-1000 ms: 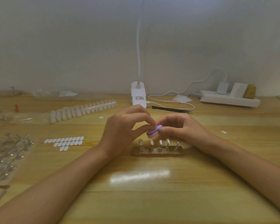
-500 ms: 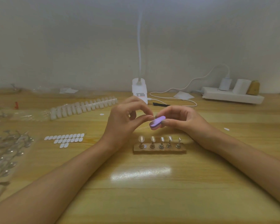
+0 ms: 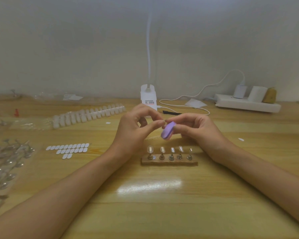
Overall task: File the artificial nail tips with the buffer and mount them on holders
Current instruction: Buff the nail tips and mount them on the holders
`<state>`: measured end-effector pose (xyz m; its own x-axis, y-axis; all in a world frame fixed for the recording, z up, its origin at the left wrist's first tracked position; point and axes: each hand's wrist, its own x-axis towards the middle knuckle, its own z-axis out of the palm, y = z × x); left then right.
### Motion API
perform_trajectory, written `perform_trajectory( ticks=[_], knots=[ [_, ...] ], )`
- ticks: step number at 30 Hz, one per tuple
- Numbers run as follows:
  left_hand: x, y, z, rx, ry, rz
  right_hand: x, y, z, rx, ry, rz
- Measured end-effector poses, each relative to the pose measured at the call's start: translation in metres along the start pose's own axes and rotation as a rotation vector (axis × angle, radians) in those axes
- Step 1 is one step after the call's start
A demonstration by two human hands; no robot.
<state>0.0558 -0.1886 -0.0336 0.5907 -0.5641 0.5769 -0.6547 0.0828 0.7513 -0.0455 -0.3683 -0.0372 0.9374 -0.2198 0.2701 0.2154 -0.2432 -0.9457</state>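
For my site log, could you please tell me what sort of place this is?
Probably a small nail-craft workbench, perhaps at home: a wooden table against a plain wall, strips of nail tips, a rack of nail holders, and a power strip.

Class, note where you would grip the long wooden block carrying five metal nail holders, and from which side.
Probably its two short ends, approached low from left and right: the long wooden block lies flat, and the upright metal nail holders crowd its top, so a grasp from above would likely knock them.
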Motion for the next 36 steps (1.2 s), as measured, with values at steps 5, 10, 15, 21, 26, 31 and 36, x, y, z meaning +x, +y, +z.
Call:
perform_trajectory(
  ticks=[5,10,15,21,26,31,36],
  knots=[
    [-0.0005,-0.0005,0.0005,-0.027,0.001,-0.05,0.0023,-0.0007,-0.0011,0.035,0.113,-0.019],
    [-0.0008,0.0001,0.0007,-0.02,-0.006,-0.045,0.0014,-0.0017,0.0023,0.046,0.066,-0.066],
    [-0.001,-0.0011,-0.0004,-0.074,0.024,-0.07,0.0009,0.0,0.0032,0.012,-0.028,-0.06],
    [-0.0019,-0.0009,-0.0003,-0.052,0.011,-0.064,0.0053,-0.0009,-0.0027,0.075,0.09,-0.021],
    [-0.0018,-0.0007,-0.0007,-0.076,0.042,-0.079,0.0039,-0.004,-0.0026,0.03,0.088,-0.028],
    [-0.0021,-0.0003,0.0004,-0.032,0.018,-0.046,0.0022,-0.0034,0.0011,0.083,0.099,-0.033],
    [-0.0014,-0.0002,0.0003,-0.05,0.047,-0.057,0.0002,-0.0011,0.0046,0.021,-0.003,-0.028]
  ],
)
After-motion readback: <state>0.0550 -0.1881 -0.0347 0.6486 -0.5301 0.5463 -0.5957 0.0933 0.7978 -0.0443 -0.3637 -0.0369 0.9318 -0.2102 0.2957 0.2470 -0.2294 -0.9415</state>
